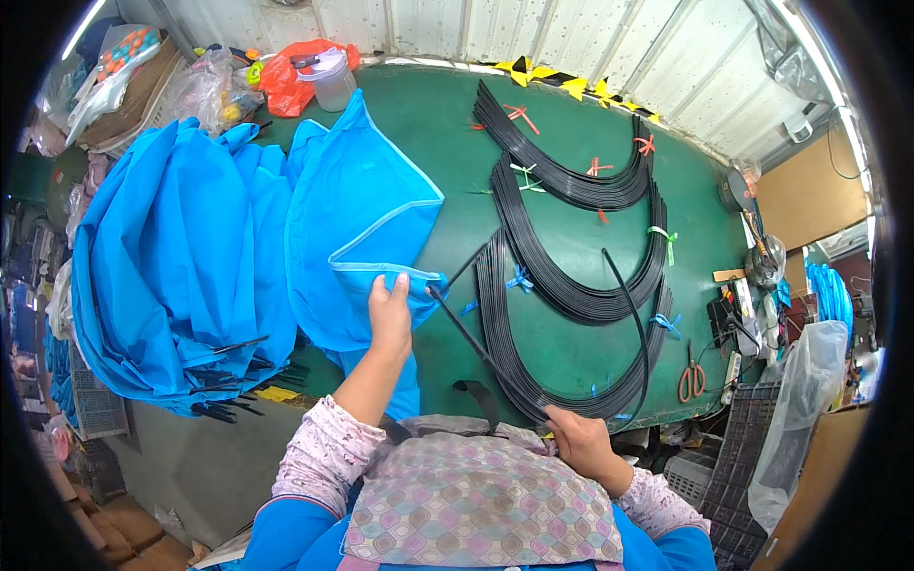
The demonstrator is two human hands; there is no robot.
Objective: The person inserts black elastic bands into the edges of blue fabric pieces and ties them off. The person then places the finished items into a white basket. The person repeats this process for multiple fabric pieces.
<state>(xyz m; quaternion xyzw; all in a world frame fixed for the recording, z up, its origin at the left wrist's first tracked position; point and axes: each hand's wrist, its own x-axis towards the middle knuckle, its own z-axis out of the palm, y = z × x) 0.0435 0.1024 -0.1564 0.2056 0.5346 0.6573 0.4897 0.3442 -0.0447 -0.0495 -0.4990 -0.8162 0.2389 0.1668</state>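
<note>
HEAD CAM, L of pr, fisheye | I'm wearing it, looking down & fwd past my apron [486, 495] | my L hand [388, 316] & R hand [583, 443] are showing near, lower ctr | green table [419, 119] is filling mid view | wall [428, 33] is closing off top | rim's bending edges, corners going blk

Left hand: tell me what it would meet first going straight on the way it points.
The left hand would meet the blue cloth first: its fingertips already touch it, and more lies ahead. Whether it would slide over or push in is unclear from this depth.
</note>
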